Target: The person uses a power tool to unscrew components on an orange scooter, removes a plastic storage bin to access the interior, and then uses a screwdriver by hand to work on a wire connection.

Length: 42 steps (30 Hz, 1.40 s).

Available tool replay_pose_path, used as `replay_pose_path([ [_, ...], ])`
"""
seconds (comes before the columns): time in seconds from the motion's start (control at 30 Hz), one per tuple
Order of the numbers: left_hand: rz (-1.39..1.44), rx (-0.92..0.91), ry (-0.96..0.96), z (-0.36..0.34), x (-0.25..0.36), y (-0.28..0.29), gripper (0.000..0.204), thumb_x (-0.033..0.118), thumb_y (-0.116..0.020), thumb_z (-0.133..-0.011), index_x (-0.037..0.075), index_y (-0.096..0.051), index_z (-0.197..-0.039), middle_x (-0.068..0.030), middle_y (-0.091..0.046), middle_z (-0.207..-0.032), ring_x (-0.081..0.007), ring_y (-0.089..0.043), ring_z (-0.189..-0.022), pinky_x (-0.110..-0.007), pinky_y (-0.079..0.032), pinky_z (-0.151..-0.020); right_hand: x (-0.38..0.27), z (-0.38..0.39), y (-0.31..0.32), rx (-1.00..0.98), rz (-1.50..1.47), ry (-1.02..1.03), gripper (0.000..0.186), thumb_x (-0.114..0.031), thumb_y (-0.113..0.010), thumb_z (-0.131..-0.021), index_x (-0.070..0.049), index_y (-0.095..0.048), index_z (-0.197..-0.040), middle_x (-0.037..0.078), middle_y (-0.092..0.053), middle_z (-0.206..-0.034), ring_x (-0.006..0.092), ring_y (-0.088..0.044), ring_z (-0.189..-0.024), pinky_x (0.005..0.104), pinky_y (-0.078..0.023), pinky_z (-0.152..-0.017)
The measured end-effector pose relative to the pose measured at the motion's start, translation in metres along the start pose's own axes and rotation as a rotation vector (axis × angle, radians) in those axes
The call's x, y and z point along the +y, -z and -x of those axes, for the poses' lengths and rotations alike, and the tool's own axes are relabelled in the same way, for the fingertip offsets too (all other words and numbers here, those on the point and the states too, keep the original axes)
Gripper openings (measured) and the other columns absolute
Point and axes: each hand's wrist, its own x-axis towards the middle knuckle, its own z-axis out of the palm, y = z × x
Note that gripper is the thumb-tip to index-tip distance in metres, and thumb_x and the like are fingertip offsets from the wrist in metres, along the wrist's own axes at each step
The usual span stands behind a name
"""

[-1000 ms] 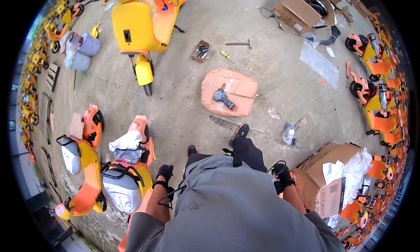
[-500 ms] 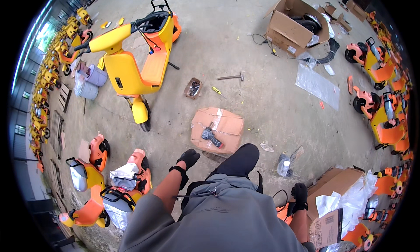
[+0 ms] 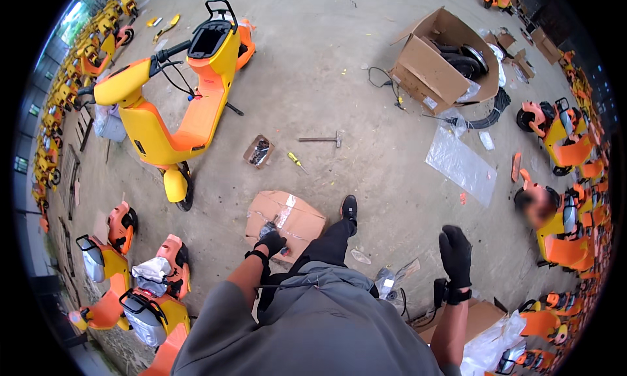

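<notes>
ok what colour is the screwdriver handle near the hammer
The screwdriver handle is mostly yellow, seen in the head view.

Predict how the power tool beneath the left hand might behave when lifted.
The tool is probably stiff, its grey body looking solid. It may feel heavy for its size, looking chunky beside the left hand. Resting on cardboard, it probably won't roll far.
</notes>
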Motion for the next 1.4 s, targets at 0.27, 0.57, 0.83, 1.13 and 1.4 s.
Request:
replay_pose_path([
  [0.27, 0.347, 0.212, -0.022, -0.026, 0.134, 0.094, 0.026, 0.025, -0.056, -0.093, 0.001, -0.065, -0.095, -0.0141, -0.066, -0.092, -0.0279, -0.065, -0.083, -0.037, -0.053, -0.074, -0.302, -0.221, 0.063, -0.64, -0.14, 1.151, 0.036, -0.018, -0.06, -0.085, -0.004, -0.061, -0.118, 0.014, -0.062, -0.114, 0.0288, -0.062, -0.104, 0.0396, -0.051, -0.087],
  [0.57, 0.771, 0.409, 0.278, -0.041, 0.204, 0.131, 0.039, 0.035, -0.059, -0.089, -0.002, -0.067, -0.099, -0.0212, -0.067, -0.094, -0.0346, -0.066, -0.09, -0.043, -0.052, -0.079, -0.319, -0.349, 0.089, -0.846, -0.153, 1.627, 0.036, -0.017, -0.061, -0.084, -0.004, -0.062, -0.117, 0.012, -0.064, -0.11, 0.0274, -0.063, -0.098, 0.0384, -0.052, -0.083],
  [0.83, 1.05, 0.185, 0.837, -0.06, 0.271, 0.088, 0.045, 0.038, -0.052, -0.087, -0.002, -0.07, -0.075, -0.0183, -0.072, -0.076, -0.0275, -0.07, -0.068, -0.043, -0.054, -0.067, -0.303, -0.509, 0.107, -0.954, -0.21, 1.893, 0.035, -0.016, -0.061, -0.084, -0.004, -0.063, -0.117, 0.01, -0.065, -0.106, 0.0262, -0.065, -0.093, 0.0372, -0.052, -0.081],
  [1.13, 1.041, 0.834, 0.597, -0.103, 0.398, 0.231, 0.042, 0.039, -0.061, -0.089, 0.0, -0.068, -0.104, -0.0186, -0.071, -0.097, -0.0341, -0.068, -0.094, -0.041, -0.052, -0.084, -0.297, -0.68, 0.07, -1.081, -0.114, 1.934, 0.035, -0.016, -0.062, -0.084, -0.004, -0.064, -0.117, 0.009, -0.067, -0.101, 0.0248, -0.066, -0.087, 0.0359, -0.053, -0.078],
  [1.4, 1.35, 0.596, 0.863, -0.157, 0.366, 0.267, 0.039, 0.036, -0.062, -0.088, -0.001, -0.069, -0.095, -0.0162, -0.07, -0.077, -0.0274, -0.069, -0.073, -0.04, -0.053, -0.071, -0.081, -0.881, -0.206, -0.898, 0.101, 0.866, 0.025, -0.02, -0.066, -0.086, -0.003, -0.068, -0.104, 0.019, -0.069, -0.098, 0.0375, -0.066, -0.091, 0.0465, -0.052, -0.078],
])
